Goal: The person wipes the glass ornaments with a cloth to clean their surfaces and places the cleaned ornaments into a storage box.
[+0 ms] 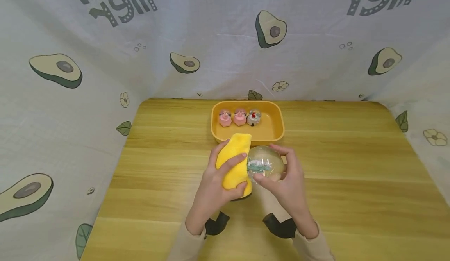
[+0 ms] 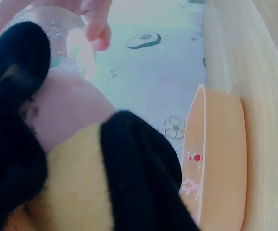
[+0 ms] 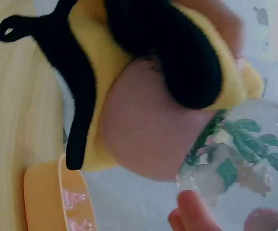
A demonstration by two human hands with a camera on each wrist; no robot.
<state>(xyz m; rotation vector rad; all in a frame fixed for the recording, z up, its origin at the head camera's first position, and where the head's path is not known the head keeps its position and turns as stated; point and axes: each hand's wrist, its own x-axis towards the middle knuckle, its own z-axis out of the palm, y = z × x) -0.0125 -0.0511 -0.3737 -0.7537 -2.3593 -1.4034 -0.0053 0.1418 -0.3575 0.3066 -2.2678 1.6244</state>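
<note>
My right hand grips the clear ball of a snow globe, which is tipped on its side. White and green decorations show inside the ball. Its smooth pink base points toward my left hand. That hand holds a yellow cloth with black trim around the base, fingers spread over the fabric. In the right wrist view a black loop sticks out from the cloth's edge. From the head view the cloth covers the base.
Behind the hands, on the wooden table, stands a yellow tray. Inside it sit three small figures, two pink ones and a whitish one with a red spot. An avocado-print curtain surrounds the table's back and sides.
</note>
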